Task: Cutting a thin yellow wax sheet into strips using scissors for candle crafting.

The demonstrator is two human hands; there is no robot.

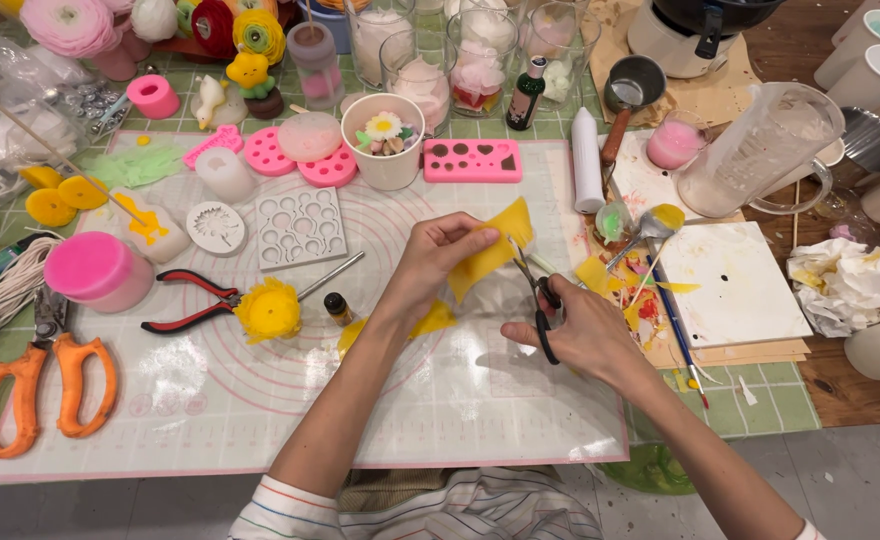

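- A thin yellow sheet (pixel 490 250) was held up over the middle of the white mat (pixel 480 400), just above the counter (pixel 800 400).
- The left hand (pixel 440 255) was closed on the sheet's left edge, its grip pinched tight with fingertips and thumb.
- Small black-handled scissors (pixel 538 295) were held in the right hand (pixel 585 335), fingers threaded through the loops and the grip clamped around the handles.
- The scissor blades were pointed up and left, their tips met at the sheet's lower right edge; whether the blades were parted could not be made out.
- A yellow scrap (pixel 430 322) was seen lying on the mat just below the left wrist.
- A yellow wax flower (pixel 268 312) was set to the left on the mat, with red-handled pliers (pixel 195 300) just beside it.
- Orange-handled shears (pixel 45 385) were laid near the mat's left edge.
- A pink mould (pixel 472 160) and a white cup (pixel 385 145) of small flowers were placed at the far side of the mat, well apart from both hands.
- A clear jug (pixel 760 150) was stood at the far right.
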